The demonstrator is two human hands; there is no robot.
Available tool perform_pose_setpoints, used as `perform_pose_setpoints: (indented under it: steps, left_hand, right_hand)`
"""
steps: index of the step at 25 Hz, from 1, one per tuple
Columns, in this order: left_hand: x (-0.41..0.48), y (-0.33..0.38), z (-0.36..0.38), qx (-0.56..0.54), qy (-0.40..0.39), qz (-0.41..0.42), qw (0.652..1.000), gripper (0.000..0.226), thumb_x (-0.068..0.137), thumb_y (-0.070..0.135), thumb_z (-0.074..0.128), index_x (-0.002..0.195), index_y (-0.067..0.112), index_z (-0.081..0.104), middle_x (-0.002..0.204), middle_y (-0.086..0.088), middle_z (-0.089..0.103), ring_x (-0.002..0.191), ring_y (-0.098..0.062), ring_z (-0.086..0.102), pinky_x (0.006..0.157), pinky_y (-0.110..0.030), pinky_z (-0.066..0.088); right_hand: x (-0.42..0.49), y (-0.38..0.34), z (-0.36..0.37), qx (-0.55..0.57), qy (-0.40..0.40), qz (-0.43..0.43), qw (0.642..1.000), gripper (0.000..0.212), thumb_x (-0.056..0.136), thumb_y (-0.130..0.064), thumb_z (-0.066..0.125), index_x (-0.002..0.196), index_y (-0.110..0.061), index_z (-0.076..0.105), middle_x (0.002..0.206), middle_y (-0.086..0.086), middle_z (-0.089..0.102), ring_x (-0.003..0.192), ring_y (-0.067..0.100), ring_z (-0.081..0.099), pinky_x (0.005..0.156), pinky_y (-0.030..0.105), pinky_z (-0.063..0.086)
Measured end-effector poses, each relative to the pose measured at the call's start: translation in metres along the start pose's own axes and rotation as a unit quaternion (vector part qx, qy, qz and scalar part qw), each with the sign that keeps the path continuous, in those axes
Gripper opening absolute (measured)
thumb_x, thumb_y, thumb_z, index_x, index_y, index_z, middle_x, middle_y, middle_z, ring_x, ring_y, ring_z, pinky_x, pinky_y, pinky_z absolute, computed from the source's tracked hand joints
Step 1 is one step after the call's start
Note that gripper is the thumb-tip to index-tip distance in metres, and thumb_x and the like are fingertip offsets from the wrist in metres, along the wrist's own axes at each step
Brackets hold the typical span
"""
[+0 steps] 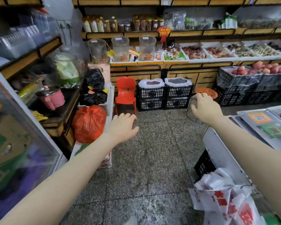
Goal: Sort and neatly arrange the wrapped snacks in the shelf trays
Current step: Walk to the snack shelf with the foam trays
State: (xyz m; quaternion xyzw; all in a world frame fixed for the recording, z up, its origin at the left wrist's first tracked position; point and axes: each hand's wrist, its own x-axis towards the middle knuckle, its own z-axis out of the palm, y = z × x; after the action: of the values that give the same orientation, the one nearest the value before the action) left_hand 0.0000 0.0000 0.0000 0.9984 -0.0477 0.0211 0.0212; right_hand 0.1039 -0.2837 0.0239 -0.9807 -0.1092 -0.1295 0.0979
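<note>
Evidently the sorting has not begun; I judge this to be the approach step, with the person standing across the speckled grey stone floor (149, 151) from the shelves.

Head view: both bare arms reach forward across the middle of the frame. The left hand (122, 125), centre left, is palm down with fingers spread and relaxed, holding nothing. The right hand (204, 108), centre right, is palm down with fingers loosely bent and also seems empty. A thin dark wire loop (189, 114) hangs just beside it, and I cannot tell whether the hand touches it.

The small wrapped snacks in red, green and white packets (173, 54) lie jumbled in the yellow-fronted shallow shelf trays (150, 62) at upper centre, well apart from both hands. The next move likely calls for stepping closer and raising the hands to those trays before any packet can be picked.

Three tall clear plastic jars (120, 48) stand at the trays' left end, their contents too blurred to name. To the right, white shallow trays (195, 53) hold loose dried reddish and brownish goods. Below, four black lattice plastic crates (151, 93) are stacked in two pairs, the top two lined with white bags of dark goods. At the right edge, red apples (266, 69) fill further dark crates (234, 82)
</note>
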Motion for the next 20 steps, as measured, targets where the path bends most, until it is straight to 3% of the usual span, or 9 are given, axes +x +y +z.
perform_pose_setpoints:
  steps: [7, 20]
  left_hand:
    - [0.093, -0.037, 0.033, -0.004, -0.044, 0.041, 0.998, 0.045, 0.096, 0.042, 0.042, 0.134, 0.018, 0.045, 0.131, -0.005, 0.051, 0.121, -0.024, 0.043, 0.1, -0.038, 0.032]
    - [0.278, -0.08, 0.073, 0.012, -0.117, 0.109, 0.987, 0.045, 0.097, 0.041, 0.038, 0.133, 0.016, 0.045, 0.134, -0.004, 0.05, 0.123, -0.022, 0.043, 0.107, -0.041, 0.028]
  right_hand:
    - [0.061, 0.001, 0.056, -0.032, -0.06, 0.059, 0.996, 0.038, 0.094, -0.024, 0.046, 0.128, -0.008, 0.045, 0.122, 0.016, 0.048, 0.114, 0.034, 0.047, 0.087, 0.043, 0.042]
    - [0.196, 0.018, 0.117, -0.029, -0.083, 0.121, 0.989, 0.036, 0.095, -0.025, 0.044, 0.128, -0.012, 0.047, 0.125, 0.012, 0.047, 0.115, 0.03, 0.047, 0.085, 0.04, 0.043]
